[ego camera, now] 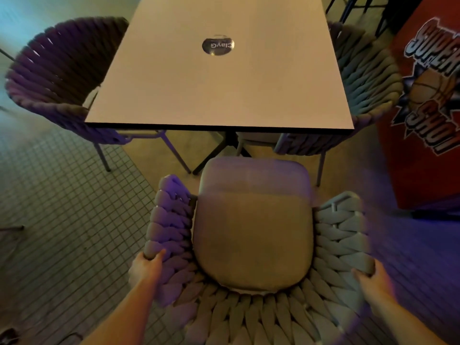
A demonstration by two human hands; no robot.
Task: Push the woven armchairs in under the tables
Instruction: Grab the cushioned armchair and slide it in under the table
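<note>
Right below me stands a woven armchair (254, 235) with a tan seat cushion, facing the near end of a light wooden table (219, 90). Its seat front stops short of the table edge. My left hand (145, 266) grips the chair's left arm from outside. My right hand (373, 277) grips the right arm the same way. A second woven armchair (57, 70) is at the table's left side, its seat partly under the top. A third woven armchair (366, 78) is at the right side, tucked in close.
A red arcade cabinet (423, 108) with basketball art stands close on the right. A round dark sticker (218, 46) lies on the tabletop. The table's black cross base (224, 150) is ahead of the chair. Small square tiles (62, 207) cover the floor at left.
</note>
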